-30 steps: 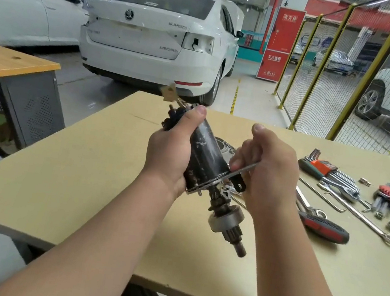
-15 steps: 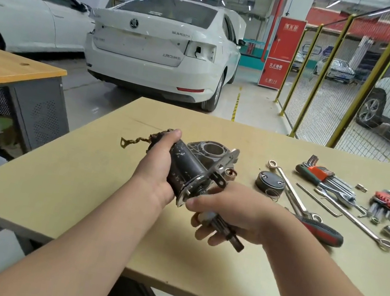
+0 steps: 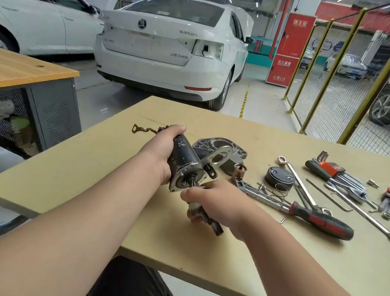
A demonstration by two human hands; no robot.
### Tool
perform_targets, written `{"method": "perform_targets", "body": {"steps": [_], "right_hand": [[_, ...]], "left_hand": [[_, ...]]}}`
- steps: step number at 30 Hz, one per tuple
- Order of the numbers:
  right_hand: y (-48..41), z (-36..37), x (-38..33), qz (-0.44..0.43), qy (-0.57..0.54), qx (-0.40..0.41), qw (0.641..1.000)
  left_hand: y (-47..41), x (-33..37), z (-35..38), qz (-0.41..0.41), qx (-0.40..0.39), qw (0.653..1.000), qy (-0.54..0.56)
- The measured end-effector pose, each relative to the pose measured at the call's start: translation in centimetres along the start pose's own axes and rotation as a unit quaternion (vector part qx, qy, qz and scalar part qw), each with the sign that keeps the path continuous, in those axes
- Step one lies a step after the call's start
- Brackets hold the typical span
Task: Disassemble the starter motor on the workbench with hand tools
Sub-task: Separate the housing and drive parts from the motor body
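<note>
My left hand [image 3: 161,151] grips the black cylindrical starter motor body [image 3: 184,160], held low over the workbench [image 3: 82,167] with its braided lead [image 3: 144,129] sticking out to the left. My right hand [image 3: 216,200] is curled round the pinion end of the armature shaft [image 3: 211,221], which pokes out toward me. A flat metal plate [image 3: 215,160] leans against the motor's front flange. The grey nose housing [image 3: 222,148] lies on the bench just behind.
To the right lie a black end cap [image 3: 279,177], a copper sleeve [image 3: 239,170], a spring [image 3: 281,189], a red-and-black handled ratchet [image 3: 318,219], wrenches [image 3: 368,217], hex key sets [image 3: 334,171] and small sockets. White cars and a yellow fence stand beyond.
I lowered the motor from upright in the air to lying near the bench. My right hand left the flat plate and took hold of the pinion end of the shaft.
</note>
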State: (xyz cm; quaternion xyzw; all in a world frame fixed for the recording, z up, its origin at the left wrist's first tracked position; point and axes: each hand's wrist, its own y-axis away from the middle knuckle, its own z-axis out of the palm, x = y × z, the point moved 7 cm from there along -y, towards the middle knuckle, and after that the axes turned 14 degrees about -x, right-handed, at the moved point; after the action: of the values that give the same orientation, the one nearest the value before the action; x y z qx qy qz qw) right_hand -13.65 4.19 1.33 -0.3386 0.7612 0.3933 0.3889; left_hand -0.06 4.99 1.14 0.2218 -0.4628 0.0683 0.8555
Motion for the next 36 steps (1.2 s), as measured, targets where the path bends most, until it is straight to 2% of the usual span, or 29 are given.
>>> {"method": "perform_targets", "body": {"steps": [8,11,14,17,21,23,27,29,30,32,34,35,36], "right_hand": [[0.0,0.6,-2.8,0.009,0.064,0.047,0.997],[0.0,0.4,-3.7,-0.011,0.071,0.072,0.995],[0.9,-0.4,-3.7,-0.031,0.083,0.084,0.992],[2.3,-1.0,-3.1,-0.061,0.051,0.063,0.995],[3.7,-2.4,-2.9,-0.117,-0.008,0.026,0.993],[4.4,-2.9,-2.6,-0.133,0.001,0.015,0.991],[5.6,-2.9,-1.7,-0.161,-0.003,-0.01,0.987],[6.3,-3.5,-0.9,-0.134,0.056,0.014,0.989],[6.9,-4.3,-0.6,-0.128,0.103,0.053,0.985],[9.0,-6.8,-0.7,-0.147,0.197,0.221,0.944],[11.5,-7.5,-2.0,-0.203,0.282,0.383,0.856],[11.8,-6.9,-2.9,-0.236,0.335,0.407,0.816],[11.4,-5.9,-3.5,-0.263,0.388,0.397,0.789]], "left_hand": [[0.2,1.8,-0.5,-0.02,0.045,0.996,-0.071],[0.2,2.7,0.2,-0.021,0.027,0.996,-0.08],[0.1,2.8,1.5,-0.004,-0.015,0.998,-0.061],[0.1,1.8,2.6,0.02,-0.087,0.996,-0.003],[0.9,0.4,4.3,0.076,-0.201,0.972,0.095],[1.5,0.4,5.4,0.095,-0.222,0.965,0.1],[3.0,2.0,6.8,0.144,-0.179,0.972,0.048],[3.9,2.8,6.9,0.177,-0.14,0.974,0.012],[4.3,3.0,6.7,0.191,-0.119,0.974,-0.004],[5.0,3.7,6.4,0.225,-0.083,0.97,-0.034],[5.3,4.1,6.1,0.251,-0.06,0.963,-0.074],[5.4,4.1,6.1,0.252,-0.053,0.962,-0.088],[5.4,3.9,6.0,0.245,-0.05,0.963,-0.098]]}}
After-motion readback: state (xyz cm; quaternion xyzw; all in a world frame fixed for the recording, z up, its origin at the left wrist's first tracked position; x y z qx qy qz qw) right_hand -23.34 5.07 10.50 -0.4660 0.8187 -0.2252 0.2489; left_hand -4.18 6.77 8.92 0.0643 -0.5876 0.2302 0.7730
